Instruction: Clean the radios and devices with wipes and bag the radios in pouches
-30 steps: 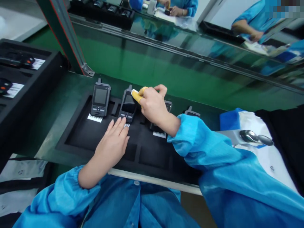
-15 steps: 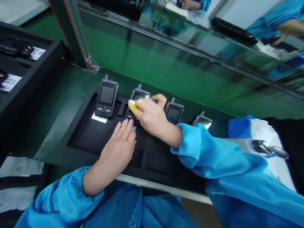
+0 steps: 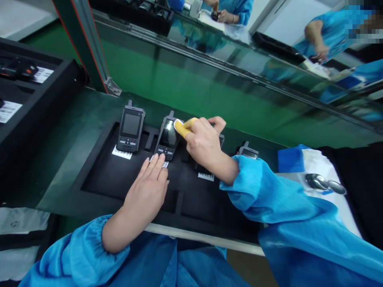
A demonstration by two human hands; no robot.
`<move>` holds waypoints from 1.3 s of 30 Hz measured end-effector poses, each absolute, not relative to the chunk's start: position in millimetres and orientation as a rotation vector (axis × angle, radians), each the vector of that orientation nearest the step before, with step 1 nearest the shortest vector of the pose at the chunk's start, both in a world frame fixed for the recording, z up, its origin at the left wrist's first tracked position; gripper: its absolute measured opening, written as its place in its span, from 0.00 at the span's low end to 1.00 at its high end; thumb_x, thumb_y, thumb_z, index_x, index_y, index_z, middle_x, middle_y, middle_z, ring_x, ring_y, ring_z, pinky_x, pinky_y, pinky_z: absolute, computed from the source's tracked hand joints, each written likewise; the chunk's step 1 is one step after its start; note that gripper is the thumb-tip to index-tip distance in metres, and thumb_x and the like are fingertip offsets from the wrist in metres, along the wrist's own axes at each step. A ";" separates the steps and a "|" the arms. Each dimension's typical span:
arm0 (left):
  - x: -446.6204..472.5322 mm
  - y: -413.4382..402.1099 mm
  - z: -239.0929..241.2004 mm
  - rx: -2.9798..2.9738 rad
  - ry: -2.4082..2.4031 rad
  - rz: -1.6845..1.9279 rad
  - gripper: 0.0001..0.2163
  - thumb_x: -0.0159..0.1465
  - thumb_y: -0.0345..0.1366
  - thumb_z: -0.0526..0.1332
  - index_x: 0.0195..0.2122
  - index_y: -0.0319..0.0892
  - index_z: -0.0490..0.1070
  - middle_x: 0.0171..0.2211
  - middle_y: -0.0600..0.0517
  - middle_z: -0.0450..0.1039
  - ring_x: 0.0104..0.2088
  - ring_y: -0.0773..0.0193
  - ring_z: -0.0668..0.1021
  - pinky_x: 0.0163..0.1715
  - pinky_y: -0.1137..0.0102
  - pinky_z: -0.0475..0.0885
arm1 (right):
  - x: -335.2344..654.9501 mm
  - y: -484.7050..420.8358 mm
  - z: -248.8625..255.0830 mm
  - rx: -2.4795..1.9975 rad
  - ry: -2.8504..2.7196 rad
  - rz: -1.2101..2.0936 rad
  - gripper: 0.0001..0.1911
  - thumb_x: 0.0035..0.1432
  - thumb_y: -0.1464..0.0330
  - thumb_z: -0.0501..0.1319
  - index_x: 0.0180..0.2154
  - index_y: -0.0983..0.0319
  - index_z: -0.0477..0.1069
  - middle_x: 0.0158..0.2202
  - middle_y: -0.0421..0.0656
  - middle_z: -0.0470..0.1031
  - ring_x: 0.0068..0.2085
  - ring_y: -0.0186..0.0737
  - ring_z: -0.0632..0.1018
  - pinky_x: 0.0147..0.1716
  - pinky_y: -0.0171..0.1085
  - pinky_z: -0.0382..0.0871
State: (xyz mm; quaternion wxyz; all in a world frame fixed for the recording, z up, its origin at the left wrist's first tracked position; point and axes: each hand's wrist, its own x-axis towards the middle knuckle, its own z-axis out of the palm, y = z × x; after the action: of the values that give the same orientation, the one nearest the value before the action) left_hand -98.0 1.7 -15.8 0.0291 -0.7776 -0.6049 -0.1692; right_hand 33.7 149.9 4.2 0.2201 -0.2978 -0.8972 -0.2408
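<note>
Near the centre of the frame, the second handheld device (image 3: 168, 137) from the left lies face up in a black foam tray (image 3: 98, 181), with its antenna toward the upper side of the picture. The right hand (image 3: 203, 139), coming from the right side, has yellow finger covers (image 3: 183, 128) on two of its fingers, and these are pinched on a small white piece (image 3: 176, 123), which is at the upper right edge of the screen. If this piece presses on the glass, I cannot tell exactly. The left hand (image 3: 146, 191), from the lower left, is flat and relaxed, its fingers are straight and grasp nothing; the fingertips rest at the lower end of the same device, partly covering its white label (image 3: 165, 164).

Left of the centre, the first device (image 3: 131, 129) lies in the tray, with a barcode label (image 3: 122, 152) below it. Behind the right hand a third device (image 3: 222, 140) is mostly hidden, and the fourth device (image 3: 249, 152) shows only its top above the blue sleeve (image 3: 263, 185). At the right side, a shiny metal object (image 3: 317, 181) is on a white and blue cloth (image 3: 291, 160). At the upper left, another tray (image 3: 64, 73) carries dark devices (image 3: 28, 71) with labels. At the top centre, a co-worker's hands (image 3: 224, 16) hold a small dark object (image 3: 214, 16)
</note>
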 end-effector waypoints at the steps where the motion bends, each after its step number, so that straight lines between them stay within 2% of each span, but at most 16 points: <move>1: -98.1 1.5 -16.0 -2.401 -1.864 -0.531 0.12 0.65 0.29 0.50 0.44 0.31 0.71 0.56 0.34 0.68 0.57 0.47 0.71 0.55 0.52 0.69 | 38.5 142.6 1.8 -0.808 -2.481 -0.667 0.18 0.65 0.75 0.47 0.34 0.60 0.75 0.32 0.41 0.71 0.36 0.36 0.66 0.43 0.43 0.45; 7: -99.2 1.2 -17.8 -2.414 -1.859 -0.567 0.13 0.64 0.28 0.51 0.46 0.29 0.71 0.56 0.33 0.68 0.57 0.45 0.70 0.55 0.51 0.69 | 44.6 110.8 -0.2 -0.562 -2.628 -0.538 0.17 0.65 0.73 0.50 0.31 0.62 0.75 0.28 0.40 0.71 0.35 0.35 0.65 0.42 0.42 0.47; 12: -99.2 1.9 -16.2 -2.431 -1.866 -0.555 0.12 0.64 0.28 0.51 0.43 0.30 0.71 0.56 0.32 0.67 0.58 0.45 0.70 0.55 0.51 0.69 | 19.5 151.2 17.0 -0.868 -2.541 -0.620 0.18 0.67 0.72 0.47 0.38 0.58 0.75 0.35 0.40 0.73 0.39 0.36 0.66 0.44 0.45 0.46; 20: -98.7 2.9 -16.3 -2.415 -1.845 -0.577 0.13 0.64 0.27 0.50 0.42 0.29 0.72 0.55 0.33 0.69 0.56 0.45 0.71 0.53 0.52 0.71 | 23.9 170.2 24.3 -0.844 -2.679 -0.561 0.22 0.68 0.71 0.41 0.36 0.55 0.73 0.35 0.37 0.70 0.40 0.36 0.65 0.47 0.48 0.51; 27: -97.4 2.6 -17.5 -2.397 -1.866 -0.557 0.12 0.63 0.25 0.50 0.40 0.30 0.72 0.55 0.33 0.69 0.57 0.45 0.71 0.54 0.52 0.71 | 17.1 171.9 30.1 -0.814 -2.744 -0.410 0.21 0.69 0.69 0.43 0.33 0.55 0.73 0.35 0.38 0.68 0.40 0.36 0.66 0.51 0.49 0.50; 33: -97.4 2.7 -17.7 -2.417 -1.841 -0.561 0.12 0.62 0.24 0.51 0.42 0.28 0.72 0.55 0.33 0.69 0.56 0.46 0.72 0.54 0.52 0.71 | 22.7 172.0 31.6 -0.848 -2.706 -0.375 0.19 0.67 0.70 0.45 0.31 0.56 0.72 0.33 0.38 0.69 0.40 0.38 0.68 0.48 0.51 0.52; 39: -97.6 2.6 -16.9 -2.394 -1.851 -0.533 0.13 0.63 0.26 0.50 0.42 0.29 0.72 0.55 0.34 0.70 0.56 0.46 0.72 0.54 0.52 0.71 | 15.4 172.6 35.5 -0.857 -2.781 -0.323 0.21 0.68 0.69 0.42 0.30 0.56 0.71 0.33 0.38 0.69 0.41 0.36 0.67 0.50 0.50 0.52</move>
State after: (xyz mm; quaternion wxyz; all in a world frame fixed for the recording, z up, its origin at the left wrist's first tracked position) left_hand -97.6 2.6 -16.9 0.0346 -0.7787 -0.6020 -0.1734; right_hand 15.4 172.6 35.5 0.1065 -0.2910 -0.9444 -0.1097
